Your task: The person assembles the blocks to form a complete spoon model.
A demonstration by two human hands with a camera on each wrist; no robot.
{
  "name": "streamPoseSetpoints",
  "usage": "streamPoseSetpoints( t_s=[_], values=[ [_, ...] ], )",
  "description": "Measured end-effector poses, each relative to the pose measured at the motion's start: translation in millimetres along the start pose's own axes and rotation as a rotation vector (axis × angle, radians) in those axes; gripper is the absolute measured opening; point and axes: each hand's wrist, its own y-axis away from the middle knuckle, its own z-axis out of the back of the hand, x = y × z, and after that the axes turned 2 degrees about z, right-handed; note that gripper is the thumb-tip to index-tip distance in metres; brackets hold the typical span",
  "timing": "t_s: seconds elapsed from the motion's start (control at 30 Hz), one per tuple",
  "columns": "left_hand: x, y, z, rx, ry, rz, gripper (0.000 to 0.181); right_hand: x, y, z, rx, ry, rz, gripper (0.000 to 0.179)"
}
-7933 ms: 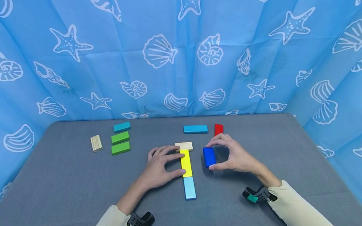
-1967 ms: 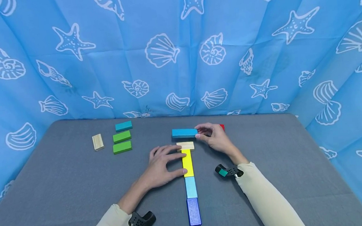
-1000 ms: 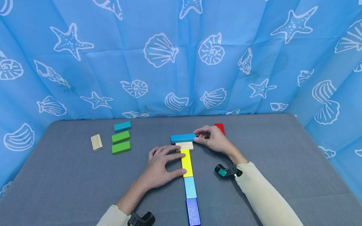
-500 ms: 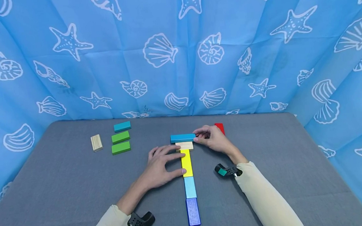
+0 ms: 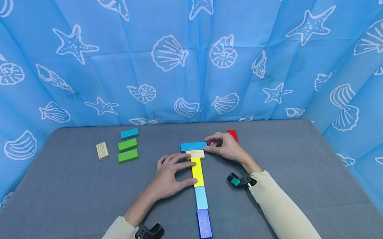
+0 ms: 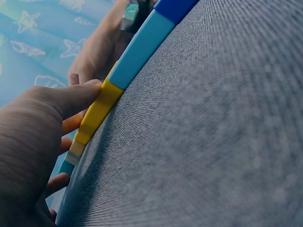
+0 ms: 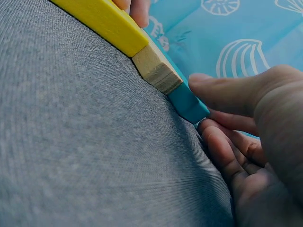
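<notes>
In the head view a column of wooden blocks runs toward me: a teal-blue block [image 5: 193,146] lies crosswise at the far end, then a plain wood block [image 5: 195,154], a yellow block [image 5: 197,174], a light blue block [image 5: 201,197] and a dark blue block [image 5: 204,224]. My right hand [image 5: 227,146] pinches the right end of the teal-blue block, thumb on the near side. The right wrist view shows the teal-blue block [image 7: 188,103] flush against the plain one. My left hand [image 5: 169,178] lies spread, thumb and fingers resting on the yellow and plain blocks.
Behind the right hand lies a red block [image 5: 233,135], partly covered. Back left are another plain block [image 5: 102,151], a small teal block [image 5: 129,133] and two green blocks [image 5: 127,144]. A blue shell-print curtain [image 5: 188,78] hangs beyond the grey cloth-covered table [image 5: 65,206].
The dark blue block went from my right hand to the column's near end. My right hand then brought the teal-blue block left and nearer, against the plain block. The left hand stayed put.
</notes>
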Motion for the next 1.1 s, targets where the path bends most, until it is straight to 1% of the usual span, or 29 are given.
streamPoseSetpoints(
  t_s=[0.37,0.57,0.8,1.0,1.1],
  values=[
    [0.6,0.2,-0.8,-0.001,0.003,-0.002,0.054,2,1.4,3,-0.005,-0.022,0.005,0.036],
    [0.9,0.6,-0.7,0.0,0.011,0.001,0.054,8,0.8,9,-0.041,-0.049,0.036,0.037],
    [0.4,0.7,-0.5,-0.001,0.012,0.006,0.054,7,3.8,28,-0.102,-0.037,0.049,0.042],
    [1.3,0.7,-1.2,-0.01,0.017,-0.004,0.053,-2,10.0,50,-0.14,-0.04,-0.005,0.049],
    [1.2,1.0,-1.0,-0.014,0.024,-0.011,0.053,-8,13.6,61,-0.145,-0.036,-0.021,0.053]
  ],
)
